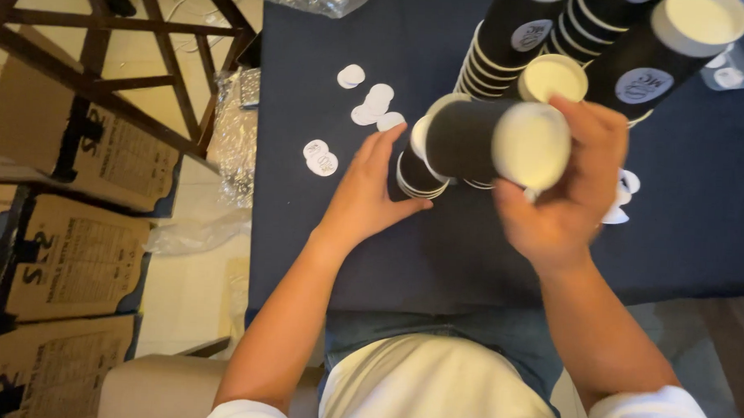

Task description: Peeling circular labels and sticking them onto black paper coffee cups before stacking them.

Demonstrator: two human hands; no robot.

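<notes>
A dark navy tablecloth (pixel 370 258) covers the table that fills most of the view, with the person's lap and pale shirt at its near edge. To the left, on the floor, lie flattened brown cardboard boxes (pixel 65 256) with dark print, beside crumpled clear plastic wrap (pixel 194 232) and the dark wooden legs of a chair (pixel 122 52).

At the far side of the table rise tall stacks of black paper cups (pixel 518 41) with cream insides — several columns leaning toward the camera, some bearing a round white sticker on the side.

The right hand (pixel 566 199) is raised above the cloth and wrapped around a black paper cup (pixel 494 143) held on its side, cream base toward the camera; the fingers curl over the top of it and the thumb closes from below, a firm grasp. The picture is blurred here, so the exact finger positions are hard to tell.

The left hand (pixel 368 196) rests on the cloth with fingers stretched and slightly spread, the fingertips touching a short stack of black cups (pixel 418 178) that sits just under the held cup; it grips nothing.

Small round white stickers (pixel 367 106) lie scattered on the cloth beyond the left hand, and a few more (pixel 624 197) show just behind the right hand.
</notes>
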